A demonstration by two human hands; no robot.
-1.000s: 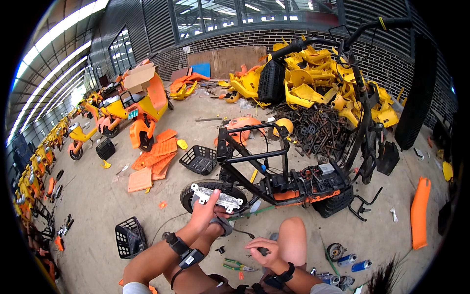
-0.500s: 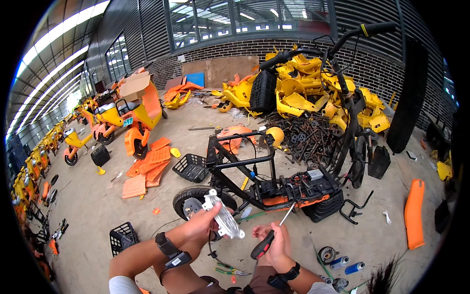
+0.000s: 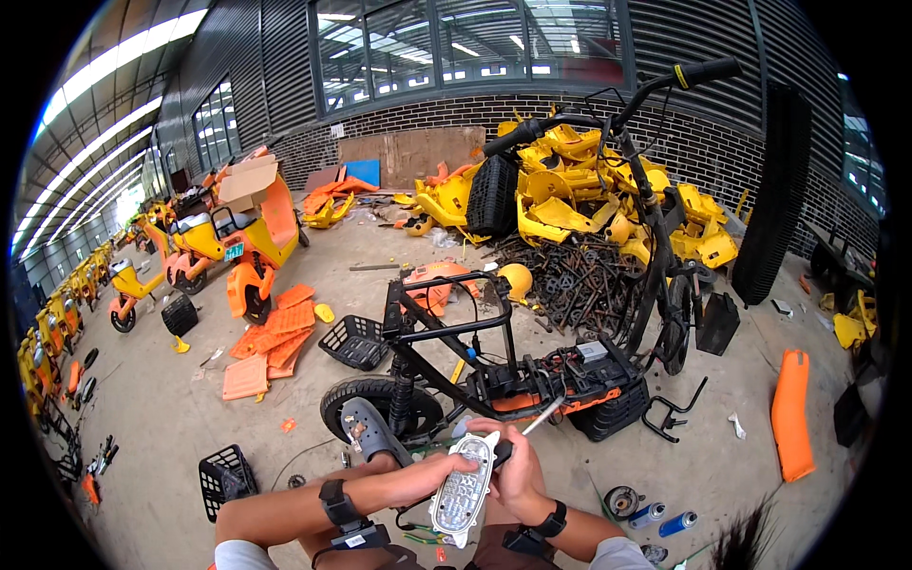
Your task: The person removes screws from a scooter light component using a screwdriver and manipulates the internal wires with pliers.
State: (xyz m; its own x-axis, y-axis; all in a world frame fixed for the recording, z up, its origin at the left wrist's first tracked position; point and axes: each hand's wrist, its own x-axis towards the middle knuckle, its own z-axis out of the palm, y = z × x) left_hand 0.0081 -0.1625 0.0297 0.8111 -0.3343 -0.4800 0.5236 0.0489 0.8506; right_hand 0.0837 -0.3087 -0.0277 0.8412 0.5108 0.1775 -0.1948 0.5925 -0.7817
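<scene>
My left hand (image 3: 432,474) grips a long silver-grey lamp unit (image 3: 463,488) with rows of small lenses, held upright in front of me. My right hand (image 3: 518,467) is closed on a screwdriver (image 3: 528,425) with a dark handle, its shaft pointing up and right, right beside the lamp's top end. Just behind both hands lies a stripped black scooter frame (image 3: 513,370) with an orange underside, its rear wheel (image 3: 380,404) near my grey clog (image 3: 366,430).
Black baskets (image 3: 353,340) (image 3: 224,475) sit on the concrete floor. Orange panels (image 3: 271,337) lie left, an orange fender (image 3: 791,411) right. A heap of yellow parts (image 3: 589,185) and rusty metal (image 3: 575,280) is behind. Spray cans (image 3: 665,519) lie near my right arm.
My left hand has turned the lamp unit from lying sideways to upright and pulled it closer. My right hand rose with the screwdriver to the lamp's top.
</scene>
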